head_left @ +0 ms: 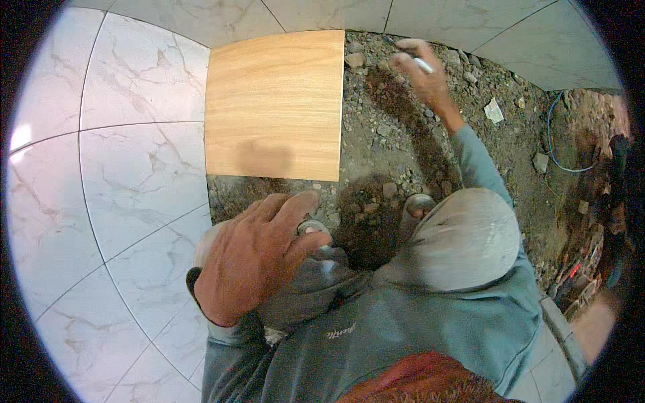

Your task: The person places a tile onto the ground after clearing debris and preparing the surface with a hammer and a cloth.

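Note:
My left hand (252, 252) rests over my left knee, its fingers loosely spread and nothing visible in them. My right hand (424, 77) reaches far forward over the gravel, near the back wall. Its fingers are closed round a slim pen-like tool (423, 65) with a white body; a dark end seems to point to the far left, but blur hides its exact kind. Left of this hand lies a square wood-look tile (272, 101), pale brown with fine grain. Its right edge borders the bare ground, and a shadow falls on its near part.
White marble-look floor tiles (141, 161) run along the left. Tiled wall (322, 13) closes the back. Rough gravelly soil (396, 148) holds loose stones, a white scrap (494, 110) and a blue cable (552, 134). Broken rubble (591, 201) lies far right. My feet and knees are close in front.

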